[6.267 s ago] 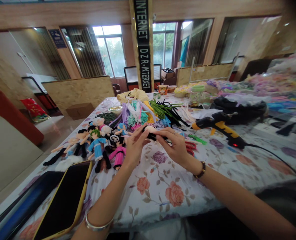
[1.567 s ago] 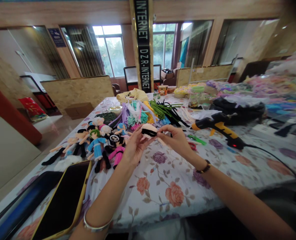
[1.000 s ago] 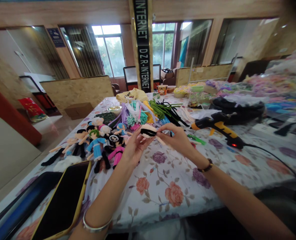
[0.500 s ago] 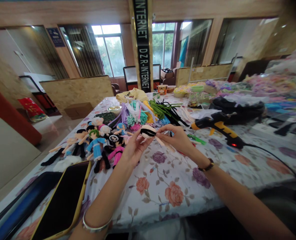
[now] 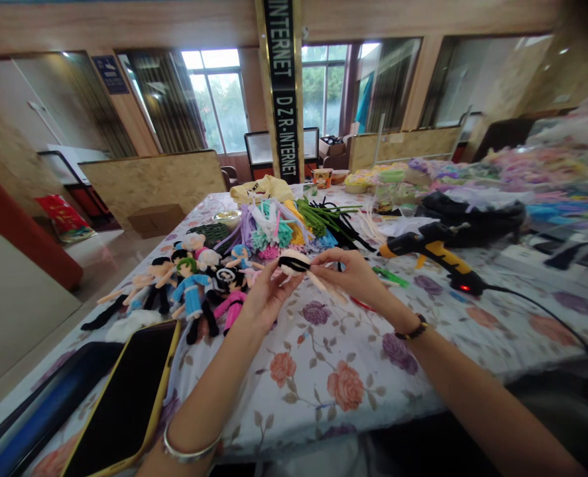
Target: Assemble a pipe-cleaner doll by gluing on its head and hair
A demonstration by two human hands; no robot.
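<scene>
One phone in a smooth yellow case lies nearest us at the left, flat black screen upward, beside a glossy dark slab cut off by the edge of view. We wear a thin silvery bangle on the left wrist and a dark beaded bracelet on the right. Beneath our arms spreads a wrinkled white cloth printed with roses.

Straight ahead of us, above the cloth, is a pale, rounded, fuzzy piece banded with black. Our left hand pinches its left end between thumb and fingers; our right hand pinches at its right end, though we cannot tell whether on the pale part or the black. Soft pale strips hang below the right fingers.

Plush dolls crowd together left of our hands, white fluff just before them. Our right hand partly hides something red. Farther right rests a hard plastic glue gun, its red light lit.

Behind our fingers, velvety strands are heaped in lilac, mint and yellow, their near edge partly blocked. Beyond, a lettered column stands between two bright windows.
</scene>
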